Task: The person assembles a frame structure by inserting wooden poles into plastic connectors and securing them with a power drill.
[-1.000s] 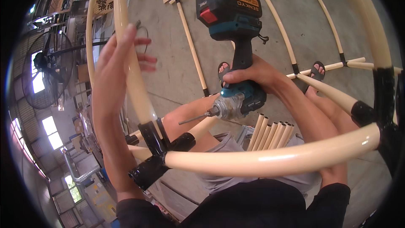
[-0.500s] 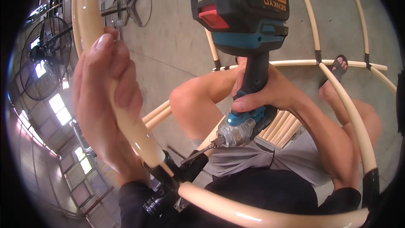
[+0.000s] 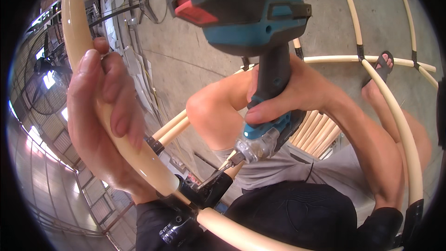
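Observation:
My left hand (image 3: pixel 88 121) is wrapped round a curved cream-coated pipe (image 3: pixel 148 167) on the left. Upside down in my right hand (image 3: pixel 297 95) is a blue and black cordless impact driver (image 3: pixel 253 30), its battery uppermost. The thumb and fingers close round its handle. From the chuck a long driver bit (image 3: pixel 216 176) slants down left to a black pipe joint (image 3: pixel 211 193) at the lower end of the held pipe. Whether the tip sits in a screw is too small to tell. Another cream pipe (image 3: pixel 241 225) runs right from that joint.
A curved pipe frame (image 3: pixel 395 107) with black joints arches past my right arm and across the floor. Several cream pipes (image 3: pixel 318 132) lie beneath my legs. A black fan (image 3: pixel 44 65) stands at the left, and sheet material (image 3: pixel 116 0) lies behind it.
The driver has shifted left and up in the picture and looks larger. My left hand and the pipe it grips have moved slightly left, and the whole view has tilted.

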`<state>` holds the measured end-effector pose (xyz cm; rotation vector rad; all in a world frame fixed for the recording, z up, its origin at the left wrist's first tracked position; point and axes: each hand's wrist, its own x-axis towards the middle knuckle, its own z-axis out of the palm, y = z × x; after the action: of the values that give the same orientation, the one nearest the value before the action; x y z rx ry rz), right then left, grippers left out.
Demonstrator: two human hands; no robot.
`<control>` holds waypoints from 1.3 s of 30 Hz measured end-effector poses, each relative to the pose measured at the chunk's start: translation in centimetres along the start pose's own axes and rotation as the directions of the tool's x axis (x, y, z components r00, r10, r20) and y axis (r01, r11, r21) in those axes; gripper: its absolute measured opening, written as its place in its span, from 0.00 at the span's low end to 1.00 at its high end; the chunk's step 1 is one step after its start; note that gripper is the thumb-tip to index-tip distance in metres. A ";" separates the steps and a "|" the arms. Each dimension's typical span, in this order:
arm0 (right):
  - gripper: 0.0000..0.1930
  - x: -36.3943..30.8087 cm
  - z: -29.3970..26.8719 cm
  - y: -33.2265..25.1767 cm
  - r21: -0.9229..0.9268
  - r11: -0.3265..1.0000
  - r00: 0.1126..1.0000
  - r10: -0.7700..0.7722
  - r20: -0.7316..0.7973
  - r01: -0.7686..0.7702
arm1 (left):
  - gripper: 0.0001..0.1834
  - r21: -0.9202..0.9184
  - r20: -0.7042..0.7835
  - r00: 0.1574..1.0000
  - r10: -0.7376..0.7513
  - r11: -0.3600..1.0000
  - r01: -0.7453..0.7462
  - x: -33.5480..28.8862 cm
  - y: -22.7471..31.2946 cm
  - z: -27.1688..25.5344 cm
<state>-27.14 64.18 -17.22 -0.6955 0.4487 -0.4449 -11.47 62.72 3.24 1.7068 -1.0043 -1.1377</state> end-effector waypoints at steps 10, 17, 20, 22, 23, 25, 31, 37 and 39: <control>0.15 1.4 0.1 0.7 -0.003 0.994 0.991 -0.108 0.083 0.109 | 0.17 0.397 -0.409 0.907 0.097 0.914 0.082 -0.8 -0.3 2.7; 0.15 1.5 -0.3 1.1 0.047 0.995 0.984 -0.097 0.151 0.091 | 0.18 0.365 -0.407 0.912 0.061 0.925 0.101 -1.0 -0.5 3.1; 0.14 1.5 -0.3 1.5 0.074 0.989 0.978 -0.139 0.156 0.128 | 0.18 0.380 -0.420 0.904 0.080 0.920 0.095 -1.1 -0.3 3.6; 0.13 1.7 -0.4 1.9 0.093 0.989 0.975 -0.127 0.183 0.111 | 0.19 0.392 -0.408 0.909 0.083 0.915 0.093 -1.0 -0.3 3.8; 0.13 1.8 -0.7 2.1 0.101 0.990 0.974 -0.119 0.192 0.101 | 0.19 0.391 -0.403 0.912 0.075 0.915 0.098 -0.7 -0.4 3.9; 0.14 1.8 -0.7 2.1 0.101 0.991 0.969 -0.113 0.221 0.093 | 0.21 0.393 -0.408 0.911 0.068 0.913 0.108 -0.7 -0.4 3.9; 0.20 2.3 -0.5 2.3 0.252 0.967 0.936 -0.122 0.330 0.037 | 0.20 0.325 -0.299 0.951 0.077 0.946 0.025 -1.0 -0.6 2.7; 0.20 2.2 0.2 2.6 0.350 0.936 0.939 -0.156 0.306 0.041 | 0.19 0.385 -0.345 0.934 0.094 0.922 0.049 -1.0 -0.2 2.6; 0.19 2.5 0.3 3.1 0.372 0.926 0.934 -0.192 0.301 0.070 | 0.18 0.369 -0.324 0.942 0.087 0.928 0.041 -1.2 -0.2 2.1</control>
<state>-24.20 65.15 -19.73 -0.4351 -0.0053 -0.5099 -13.78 63.42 2.84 2.0959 -1.0631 -0.6292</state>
